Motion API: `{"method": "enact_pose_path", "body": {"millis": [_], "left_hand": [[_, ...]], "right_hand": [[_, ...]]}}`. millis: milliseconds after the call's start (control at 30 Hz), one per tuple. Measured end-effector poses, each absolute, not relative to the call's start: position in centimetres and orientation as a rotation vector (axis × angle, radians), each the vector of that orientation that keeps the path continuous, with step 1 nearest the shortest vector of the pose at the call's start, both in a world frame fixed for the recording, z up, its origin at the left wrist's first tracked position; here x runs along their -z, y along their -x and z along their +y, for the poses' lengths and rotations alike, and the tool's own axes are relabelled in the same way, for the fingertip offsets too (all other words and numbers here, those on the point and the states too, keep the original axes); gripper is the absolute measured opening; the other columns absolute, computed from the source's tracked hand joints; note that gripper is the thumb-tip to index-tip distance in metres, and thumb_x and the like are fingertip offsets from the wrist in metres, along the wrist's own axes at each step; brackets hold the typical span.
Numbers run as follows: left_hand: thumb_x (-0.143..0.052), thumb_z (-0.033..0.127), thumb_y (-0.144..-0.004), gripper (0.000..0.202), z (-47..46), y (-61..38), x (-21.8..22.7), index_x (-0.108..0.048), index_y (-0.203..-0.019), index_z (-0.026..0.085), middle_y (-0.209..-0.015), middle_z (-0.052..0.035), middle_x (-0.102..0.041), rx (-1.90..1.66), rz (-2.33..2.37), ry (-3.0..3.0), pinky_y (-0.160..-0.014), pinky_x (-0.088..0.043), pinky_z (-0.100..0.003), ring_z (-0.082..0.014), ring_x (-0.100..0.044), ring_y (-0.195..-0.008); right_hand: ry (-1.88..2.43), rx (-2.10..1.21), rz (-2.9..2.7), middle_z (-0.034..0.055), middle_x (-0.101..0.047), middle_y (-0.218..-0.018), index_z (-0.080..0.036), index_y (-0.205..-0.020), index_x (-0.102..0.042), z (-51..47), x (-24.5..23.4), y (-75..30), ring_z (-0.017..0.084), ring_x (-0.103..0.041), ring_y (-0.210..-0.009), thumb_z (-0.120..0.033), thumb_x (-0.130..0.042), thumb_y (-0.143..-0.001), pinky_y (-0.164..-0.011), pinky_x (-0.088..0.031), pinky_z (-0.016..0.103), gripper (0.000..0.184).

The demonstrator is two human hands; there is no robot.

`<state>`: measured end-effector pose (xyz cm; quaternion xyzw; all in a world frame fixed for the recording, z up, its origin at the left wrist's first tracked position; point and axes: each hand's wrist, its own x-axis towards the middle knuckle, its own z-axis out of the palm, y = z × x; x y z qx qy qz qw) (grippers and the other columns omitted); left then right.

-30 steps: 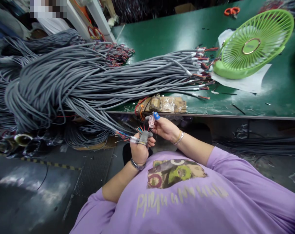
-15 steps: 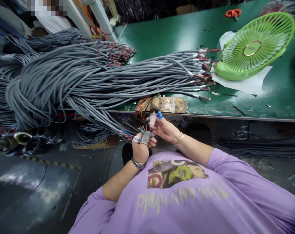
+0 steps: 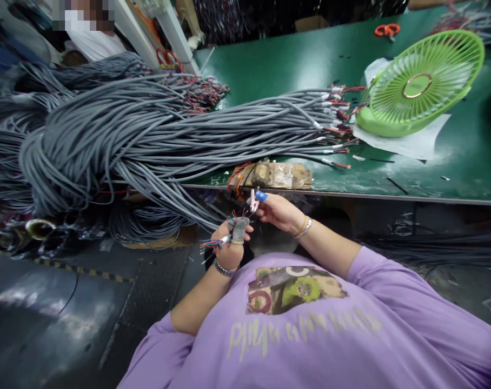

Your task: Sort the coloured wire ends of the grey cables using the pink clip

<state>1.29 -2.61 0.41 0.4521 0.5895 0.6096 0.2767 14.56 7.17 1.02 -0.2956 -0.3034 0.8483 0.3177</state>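
Observation:
My left hand, with a grey fabric cover on what looks like the thumb, is closed around a grey cable. Thin coloured wires fan out above the fingers. Another bunch of stripped coloured wire ends sticks out on the left side of this hand. Close by on the right, my right hand has its fingers pinched together beside the wire tips. It wears a blue wrap and a pale pink cover on its fingers. Whatever the pinch holds is too small to make out.
A big bundle of grey cables lies across the green table. A worn wooden block sits at the front edge. A green fan stands on the right, orange-handled scissors behind. A person is at the far left.
My left hand has shifted slightly left, and the loose wire ends beside it stick out further. My right hand has turned, its covered fingertips drawing closer together.

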Motion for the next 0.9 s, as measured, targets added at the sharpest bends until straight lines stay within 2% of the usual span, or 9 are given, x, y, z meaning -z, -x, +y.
{"method": "enact_pose_path", "body": {"millis": [67,233,433,633,900], "left_hand": [[-0.066,0.047,-0.081,0.028,-2.4,-1.1,-0.5,-0.070,-0.082,0.019,-0.066,-0.0019,-0.071,-1.590,1.635,-1.250,-0.048,-0.046,-0.021,-0.0093,-0.058,-0.046],[-0.060,0.043,-0.086,0.027,-1.6,-1.0,-0.4,-0.070,-0.084,0.018,-0.066,-0.0020,-0.072,-1.521,1.678,-1.447,-0.050,-0.046,-0.021,-0.0099,-0.059,-0.048],[-0.057,0.036,-0.089,0.023,-1.0,-1.2,0.0,-0.070,-0.086,0.017,-0.066,-0.0015,-0.072,-1.477,1.690,-1.631,-0.050,-0.047,-0.020,-0.0094,-0.060,-0.048],[-0.056,0.032,-0.088,0.020,-1.3,-1.1,0.5,-0.070,-0.085,0.017,-0.065,-0.0012,-0.072,-1.451,1.675,-1.697,-0.051,-0.048,-0.021,-0.0095,-0.060,-0.047],[-0.056,0.030,-0.089,0.019,-1.4,-1.1,1.0,-0.070,-0.086,0.017,-0.066,-0.0013,-0.072,-1.467,1.611,-1.674,-0.051,-0.048,-0.020,-0.0089,-0.060,-0.047]], "right_hand": [[0.776,-2.139,-0.851,-0.0009,-0.059,-0.070,-0.015,-0.079,-0.062,6.9,-0.7,-14.4,0.006,-0.042,-0.053,-0.055,-0.074,-0.070,-0.045,-0.032,0.017,0.043],[0.878,-1.778,-1.010,-0.0015,-0.053,-0.059,-0.015,-0.069,-0.060,6.6,0.7,-13.9,0.008,-0.043,-0.053,-0.071,-0.062,-0.072,-0.050,-0.034,0.021,0.056],[0.707,-2.131,-0.678,-0.0006,-0.054,-0.063,-0.014,-0.075,-0.064,7.3,0.7,-13.0,0.008,-0.044,-0.055,-0.064,-0.066,-0.075,-0.051,-0.035,0.021,0.050],[0.689,-2.097,-0.521,-0.0019,-0.054,-0.059,-0.013,-0.067,-0.062,7.3,0.2,-12.5,0.006,-0.041,-0.052,-0.055,-0.074,-0.073,-0.049,-0.032,0.020,0.044],[0.662,-2.128,-0.492,-0.0011,-0.056,-0.060,-0.013,-0.070,-0.062,7.2,0.6,-12.4,0.007,-0.045,-0.053,-0.058,-0.072,-0.073,-0.048,-0.035,0.019,0.046]]}}
